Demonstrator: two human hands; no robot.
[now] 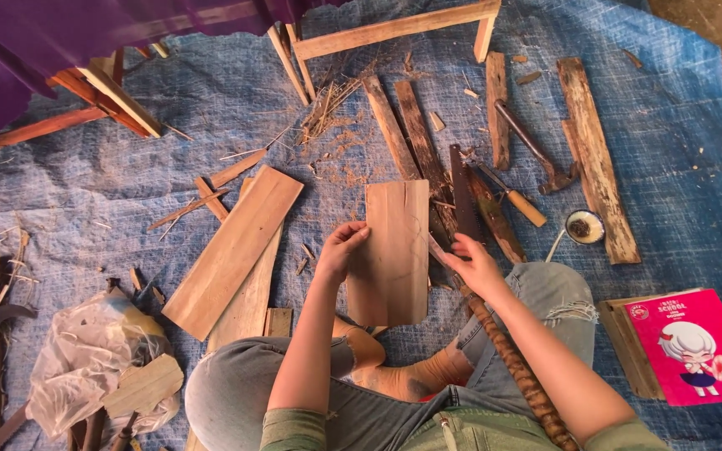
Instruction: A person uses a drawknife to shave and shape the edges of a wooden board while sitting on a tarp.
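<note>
Wooden board [392, 250]: stands between both hands above the crossed legs, its long axis running away from the person, near end low by the knees.
Left hand [340, 249]: closed on the board's left edge near mid-height, thumb on the face, fingers behind (mostly hidden).
Right hand [475, 266]: just beside the board's right edge, fingers curled round a thin tool whose tip touches that edge; equally near as the left.
Long plank [234, 250]: left of the left hand, apart, slanted.
Hammer [536, 150]: beyond the right hand, well apart.
</note>
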